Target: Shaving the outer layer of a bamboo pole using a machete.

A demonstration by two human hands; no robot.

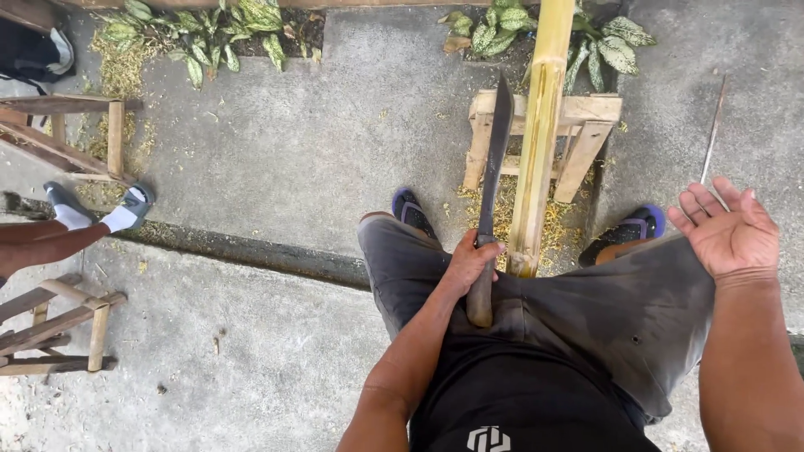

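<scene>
My left hand (pixel 469 261) grips the wooden handle of a long dark machete (pixel 496 159), whose blade points away from me beside a bamboo pole (pixel 538 142). The pole is yellow-green, runs from between my knees up past the top edge, and rests on a small wooden stand (pixel 586 125). My right hand (pixel 730 230) is raised over my right knee, palm up, fingers spread, holding nothing. I wear grey shorts and blue sandals.
Bamboo shavings lie around the stand on the concrete. A thin stick (pixel 712 134) lies at the right. Another person's leg in a white sock and sandal (pixel 92 218) enters at the left, near wooden frames (pixel 67 134). Leafy plants (pixel 209 29) grow along the far edge.
</scene>
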